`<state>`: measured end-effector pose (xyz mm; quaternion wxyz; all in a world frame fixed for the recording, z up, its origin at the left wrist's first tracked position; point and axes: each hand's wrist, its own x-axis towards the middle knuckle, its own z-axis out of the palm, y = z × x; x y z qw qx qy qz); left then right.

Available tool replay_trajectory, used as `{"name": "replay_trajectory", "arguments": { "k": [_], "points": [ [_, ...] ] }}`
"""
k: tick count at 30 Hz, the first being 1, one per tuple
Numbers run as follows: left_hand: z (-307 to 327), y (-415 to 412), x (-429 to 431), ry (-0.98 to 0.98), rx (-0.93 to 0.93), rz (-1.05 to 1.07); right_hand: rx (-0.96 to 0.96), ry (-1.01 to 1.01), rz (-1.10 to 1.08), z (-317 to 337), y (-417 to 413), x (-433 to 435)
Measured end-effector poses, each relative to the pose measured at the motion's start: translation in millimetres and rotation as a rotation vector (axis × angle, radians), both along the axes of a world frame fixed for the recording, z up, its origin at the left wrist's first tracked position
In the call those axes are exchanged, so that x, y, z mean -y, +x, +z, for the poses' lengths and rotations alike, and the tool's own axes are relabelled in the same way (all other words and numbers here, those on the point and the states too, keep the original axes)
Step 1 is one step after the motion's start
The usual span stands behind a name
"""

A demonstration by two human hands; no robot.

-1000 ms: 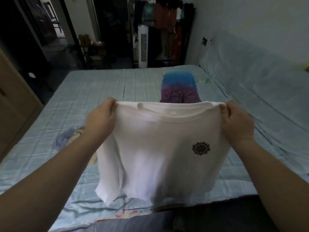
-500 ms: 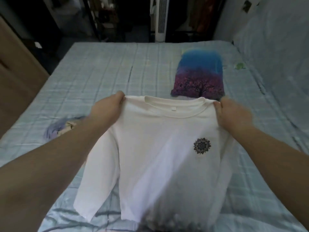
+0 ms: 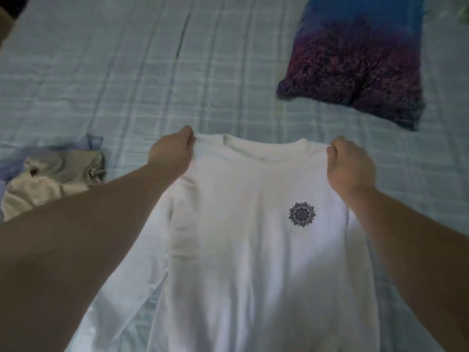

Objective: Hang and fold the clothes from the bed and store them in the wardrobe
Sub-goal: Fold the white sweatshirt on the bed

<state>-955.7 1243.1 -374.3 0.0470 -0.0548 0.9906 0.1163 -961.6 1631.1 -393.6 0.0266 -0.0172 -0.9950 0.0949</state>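
Left hand (image 3: 172, 151): fingers curled, pinching one shoulder of the white shirt (image 3: 253, 237).
Right hand (image 3: 350, 168): pinching the other shoulder; the paired grip keeps the cloth taut and square, probably for folding.
White shirt: print side up, spread over the bed (image 3: 101, 72).
Folded shirt (image 3: 355, 59): blue and purple, well apart beyond, apparently finished.
Heap of clothes (image 3: 50, 174): at left, apparently waiting.
Change: one second earlier the white shirt hung upright; it now lies lowered and flatter.

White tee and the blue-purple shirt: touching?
Apart. Head view: a strip of bare bedsheet separates the white tee from the blue-purple shirt.
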Motion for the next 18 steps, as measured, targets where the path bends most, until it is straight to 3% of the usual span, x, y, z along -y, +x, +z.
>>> {"name": "replay_trajectory", "arguments": {
  "k": [10,18],
  "points": [
    [-140,-64,-11,-0.276,-0.085,-0.037,-0.002,0.177,-0.006,-119,-58,5],
    [-173,-88,-13,-0.148,-0.178,0.043,-0.08,0.135,0.0,-149,-85,5]
  ]
}}
